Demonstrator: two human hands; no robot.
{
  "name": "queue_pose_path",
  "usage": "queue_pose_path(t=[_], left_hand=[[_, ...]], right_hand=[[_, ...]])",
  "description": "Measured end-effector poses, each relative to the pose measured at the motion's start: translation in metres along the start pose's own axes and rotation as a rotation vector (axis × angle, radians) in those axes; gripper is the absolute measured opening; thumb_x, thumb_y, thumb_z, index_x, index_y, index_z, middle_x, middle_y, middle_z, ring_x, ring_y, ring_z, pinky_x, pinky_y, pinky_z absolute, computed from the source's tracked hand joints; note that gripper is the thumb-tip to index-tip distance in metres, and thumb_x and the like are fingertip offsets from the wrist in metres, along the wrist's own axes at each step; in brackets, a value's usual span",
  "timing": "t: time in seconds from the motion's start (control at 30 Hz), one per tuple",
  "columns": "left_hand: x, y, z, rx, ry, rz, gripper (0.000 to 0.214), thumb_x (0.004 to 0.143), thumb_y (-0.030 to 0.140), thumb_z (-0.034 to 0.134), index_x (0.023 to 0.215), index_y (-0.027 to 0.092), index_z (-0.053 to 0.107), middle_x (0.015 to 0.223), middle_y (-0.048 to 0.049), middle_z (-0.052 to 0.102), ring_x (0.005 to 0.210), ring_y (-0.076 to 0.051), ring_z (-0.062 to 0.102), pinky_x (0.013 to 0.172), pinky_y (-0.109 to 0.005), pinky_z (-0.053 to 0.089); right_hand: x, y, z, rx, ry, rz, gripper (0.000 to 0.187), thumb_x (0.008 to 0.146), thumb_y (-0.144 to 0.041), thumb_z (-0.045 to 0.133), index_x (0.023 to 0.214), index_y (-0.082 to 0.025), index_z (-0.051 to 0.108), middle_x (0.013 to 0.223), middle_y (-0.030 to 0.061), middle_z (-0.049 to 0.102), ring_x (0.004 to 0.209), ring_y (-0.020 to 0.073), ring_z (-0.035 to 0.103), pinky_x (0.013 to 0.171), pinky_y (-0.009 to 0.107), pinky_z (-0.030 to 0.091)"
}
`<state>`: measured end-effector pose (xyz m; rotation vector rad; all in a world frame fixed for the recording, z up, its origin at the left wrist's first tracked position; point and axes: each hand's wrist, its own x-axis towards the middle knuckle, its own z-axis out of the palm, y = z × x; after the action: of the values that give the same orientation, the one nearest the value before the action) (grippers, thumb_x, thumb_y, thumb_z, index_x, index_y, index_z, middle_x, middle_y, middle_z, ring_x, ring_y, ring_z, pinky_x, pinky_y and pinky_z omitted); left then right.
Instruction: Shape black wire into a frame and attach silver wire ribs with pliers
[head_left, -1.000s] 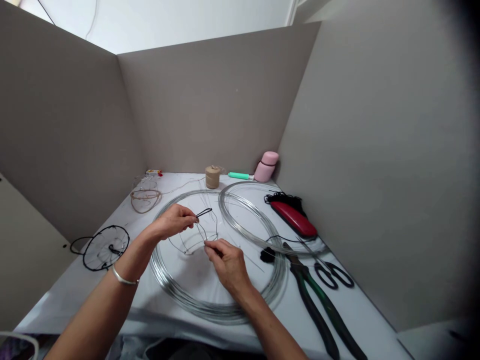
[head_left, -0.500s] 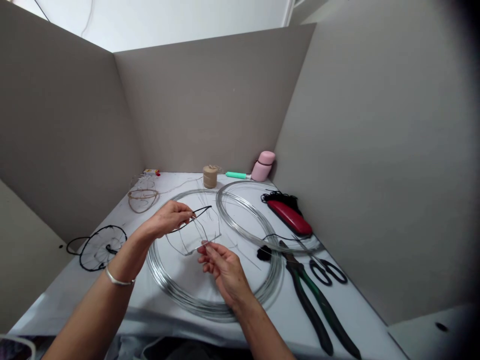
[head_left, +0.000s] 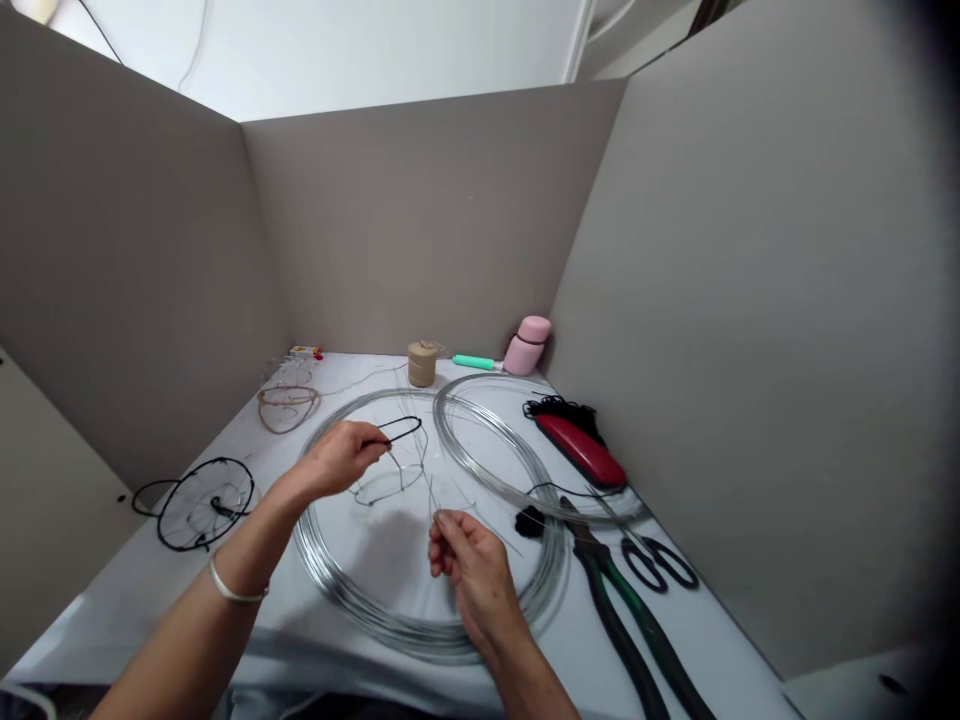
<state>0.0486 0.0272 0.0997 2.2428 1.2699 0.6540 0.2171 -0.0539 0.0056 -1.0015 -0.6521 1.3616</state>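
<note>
The white counter (head_left: 127,610) carries a large coil of galvanized wire (head_left: 420,636) at its middle. Beyond that coil stand a spool of twine (head_left: 422,364) and a pink bottle (head_left: 527,347). To its right lie a smaller wire coil (head_left: 450,440), overlapping it, a red case (head_left: 581,450), green-handled pliers (head_left: 622,620) and black-handled scissors (head_left: 645,565). To its left lie a tan wire loop (head_left: 285,410) and a round black wire frame (head_left: 202,505).

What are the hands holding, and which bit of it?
The left hand pinches a wire frame by its black loop end; the right hand pinches a thin wire near its lower end.
</note>
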Motion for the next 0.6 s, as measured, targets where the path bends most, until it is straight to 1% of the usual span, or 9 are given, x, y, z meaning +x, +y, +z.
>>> queue_pose_path(t=[0.1, 0.2, 0.27, 0.33, 0.4, 0.5, 0.6], left_hand=[[-0.01, -0.005, 0.018, 0.142, 0.077, 0.083, 0.024, 0.082, 0.02, 0.044, 0.08, 0.014, 0.067, 0.077, -0.0059, 0.066, 0.07, -0.016, 0.057, 0.065, -0.024, 0.04], [-0.02, -0.01, 0.035, 0.165, 0.081, 0.055, 0.025, 0.084, 0.018, 0.042, 0.079, 0.015, 0.066, 0.077, -0.0061, 0.066, 0.072, -0.017, 0.059, 0.066, -0.025, 0.04], [-0.025, -0.01, 0.041, 0.14, 0.056, 0.018, 0.025, 0.084, 0.019, 0.042, 0.078, 0.016, 0.066, 0.073, -0.0048, 0.066, 0.069, -0.016, 0.059, 0.064, -0.024, 0.04], [-0.027, -0.008, 0.043, 0.09, 0.012, -0.022, 0.025, 0.084, 0.021, 0.042, 0.079, 0.016, 0.066, 0.069, -0.0036, 0.065, 0.063, -0.015, 0.059, 0.06, -0.023, 0.04], [-0.027, -0.005, 0.041, 0.042, -0.039, -0.059, 0.025, 0.084, 0.022, 0.041, 0.081, 0.015, 0.065, 0.064, -0.0023, 0.064, 0.057, -0.013, 0.058, 0.056, -0.022, 0.039], [-0.024, 0.002, 0.036, 0.062, -0.078, -0.071, 0.027, 0.084, 0.022, 0.04, 0.077, 0.015, 0.065, 0.059, -0.0013, 0.062, 0.056, -0.014, 0.057, 0.055, -0.022, 0.037], [-0.023, 0.002, 0.036, 0.159, -0.023, -0.035, 0.024, 0.083, 0.022, 0.044, 0.073, 0.016, 0.065, 0.064, -0.0026, 0.063, 0.062, -0.015, 0.057, 0.058, -0.023, 0.037]], right_hand=[[-0.004, 0.002, -0.01, -0.041, 0.022, -0.005, 0.031, 0.062, -0.041, 0.073, 0.062, -0.013, 0.059, 0.051, -0.0021, 0.058, 0.042, 0.0064, 0.048, 0.038, 0.017, 0.038], [-0.003, 0.006, -0.012, -0.102, 0.048, -0.043, 0.031, 0.063, -0.042, 0.071, 0.064, -0.013, 0.06, 0.057, -0.0004, 0.06, 0.046, 0.0074, 0.05, 0.039, 0.018, 0.04], [0.001, 0.008, -0.007, -0.114, 0.061, -0.067, 0.03, 0.063, -0.042, 0.07, 0.067, -0.014, 0.061, 0.067, 0.0022, 0.064, 0.051, 0.0085, 0.053, 0.04, 0.018, 0.041], [0.007, 0.008, 0.002, -0.109, 0.061, -0.082, 0.029, 0.065, -0.042, 0.069, 0.07, -0.014, 0.061, 0.079, 0.0047, 0.066, 0.059, 0.0103, 0.056, 0.042, 0.019, 0.043], [0.014, 0.008, 0.011, -0.108, 0.061, -0.1, 0.028, 0.066, -0.042, 0.067, 0.073, -0.015, 0.061, 0.086, 0.0059, 0.066, 0.065, 0.0126, 0.058, 0.044, 0.02, 0.045], [0.02, 0.005, 0.019, -0.115, 0.075, -0.12, 0.026, 0.067, -0.04, 0.066, 0.072, -0.015, 0.061, 0.083, 0.0048, 0.064, 0.065, 0.0129, 0.058, 0.043, 0.019, 0.044], [0.018, 0.003, 0.018, -0.122, 0.095, -0.118, 0.024, 0.068, -0.038, 0.065, 0.07, -0.015, 0.06, 0.076, 0.0027, 0.063, 0.061, 0.0107, 0.054, 0.042, 0.018, 0.042]])
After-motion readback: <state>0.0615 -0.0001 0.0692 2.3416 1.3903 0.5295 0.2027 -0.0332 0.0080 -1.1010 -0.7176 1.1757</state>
